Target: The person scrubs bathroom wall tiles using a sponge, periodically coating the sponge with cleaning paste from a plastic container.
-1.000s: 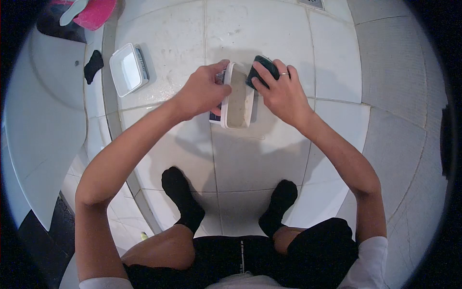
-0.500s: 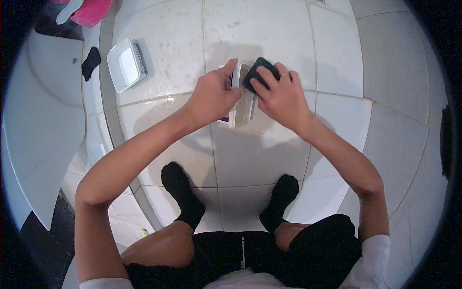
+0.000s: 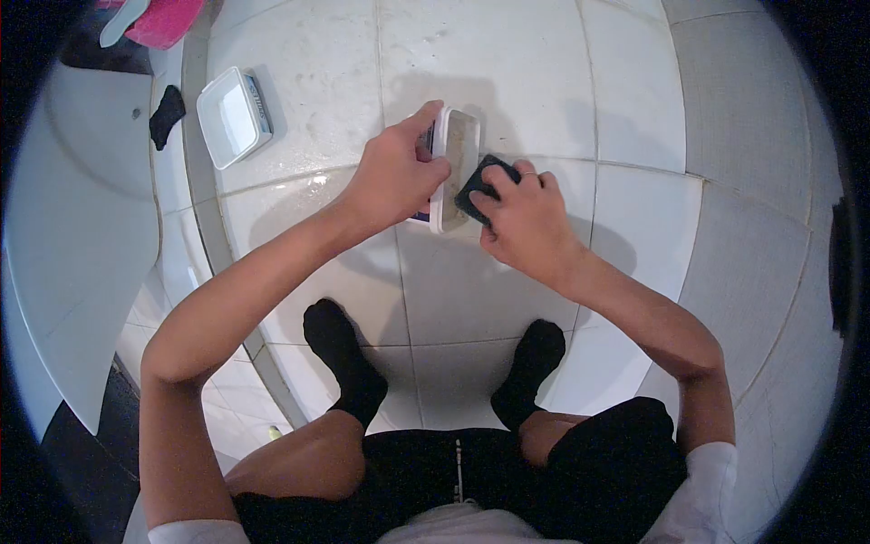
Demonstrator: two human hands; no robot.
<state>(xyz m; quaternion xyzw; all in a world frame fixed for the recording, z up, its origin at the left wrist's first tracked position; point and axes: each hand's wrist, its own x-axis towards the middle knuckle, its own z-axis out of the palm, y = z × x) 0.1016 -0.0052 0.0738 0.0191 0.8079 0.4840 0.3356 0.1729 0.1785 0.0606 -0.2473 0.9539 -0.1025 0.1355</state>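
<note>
A white rectangular plastic tub (image 3: 464, 136) is tipped on its side over the tiles, its open mouth facing right. Brownish residue shows on its inner wall. My left hand (image 3: 403, 172) grips the tub from the left, thumb and fingers at its rim, covering part of its dark printed side. In my right hand (image 3: 530, 213) is a dark green scouring pad (image 3: 474, 192), pinched by the fingers at the lower right of the tub's mouth. Whether the pad touches the tub's inside I cannot tell.
A second white tub (image 3: 228, 122) stands upright at the left, near a raised ledge. A black cloth-like piece (image 3: 167, 118) lies on the ledge. At the upper left are a pink item (image 3: 172, 23) and a white handle (image 3: 122, 20). Wet white tiles (image 3: 308, 109) surround everything.
My right hand has moved the scouring pad down along the tub's mouth, from its upper corner to its lower part. My left hand keeps its grip on the tub.
</note>
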